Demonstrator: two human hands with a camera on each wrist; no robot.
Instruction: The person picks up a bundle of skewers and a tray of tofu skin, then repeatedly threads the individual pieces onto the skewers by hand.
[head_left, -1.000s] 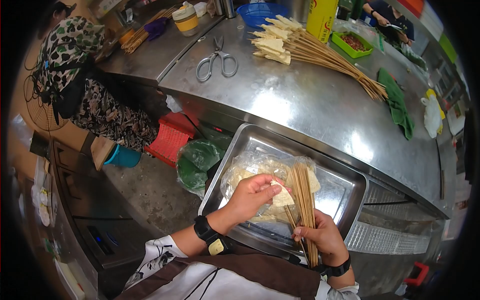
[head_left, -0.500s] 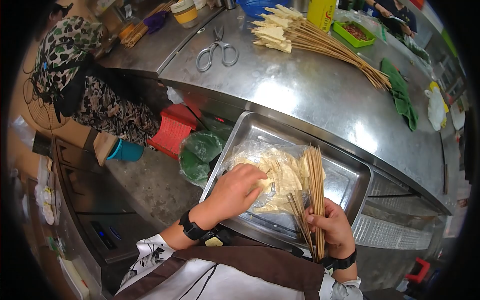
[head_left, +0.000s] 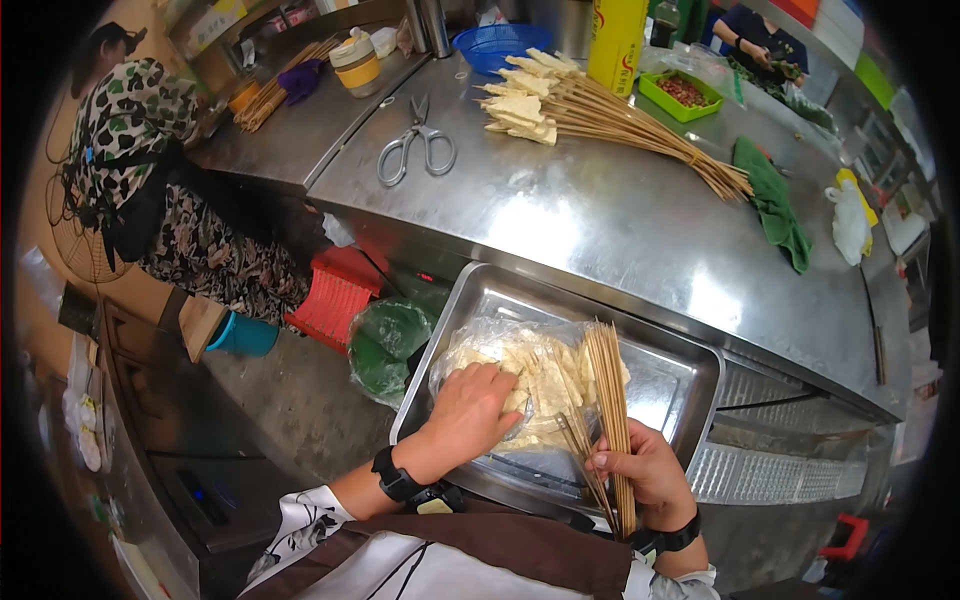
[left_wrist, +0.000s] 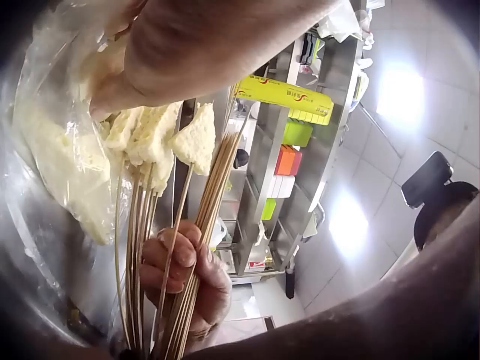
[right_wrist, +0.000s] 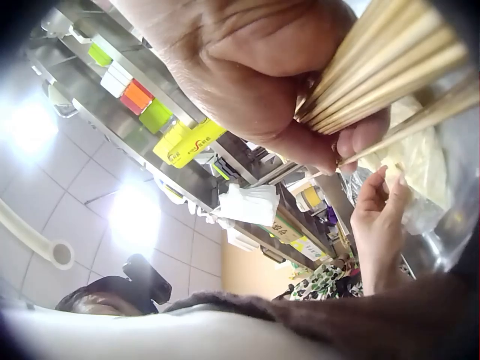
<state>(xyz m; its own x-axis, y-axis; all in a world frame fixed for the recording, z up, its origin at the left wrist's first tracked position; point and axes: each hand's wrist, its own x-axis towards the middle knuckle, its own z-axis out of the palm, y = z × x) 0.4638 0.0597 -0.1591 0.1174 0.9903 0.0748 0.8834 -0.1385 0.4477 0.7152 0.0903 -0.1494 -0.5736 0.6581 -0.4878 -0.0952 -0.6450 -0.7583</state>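
Observation:
Pale yellow flat pieces [head_left: 548, 378] lie in a clear plastic bag [head_left: 462, 350] in a steel tray [head_left: 708, 385]. Over the bag's left side is my left hand [head_left: 470, 410]; the right wrist view shows its thumb and fingers [right_wrist: 381, 225] pinching a small pale piece [right_wrist: 391, 174]. My right hand [head_left: 648, 470] grips a thick bundle of thin wooden skewers [head_left: 612, 400] together with a few tilted ones. In the left wrist view those carry pale pieces [left_wrist: 154, 135] on their tips, above my right hand's curled fingers [left_wrist: 184, 266].
Filled skewers [head_left: 640, 118], scissors [head_left: 416, 145], a blue basket [head_left: 500, 45], a green tray [head_left: 680, 95] and a green cloth [head_left: 772, 205] lie on the steel counter [head_left: 440, 215]. One person [head_left: 135, 120] stands at left, another [head_left: 765, 45] across the counter.
My left hand has moved left from beside the skewer tips, where it held a pale piece, to the bag. My right hand still grips the skewers.

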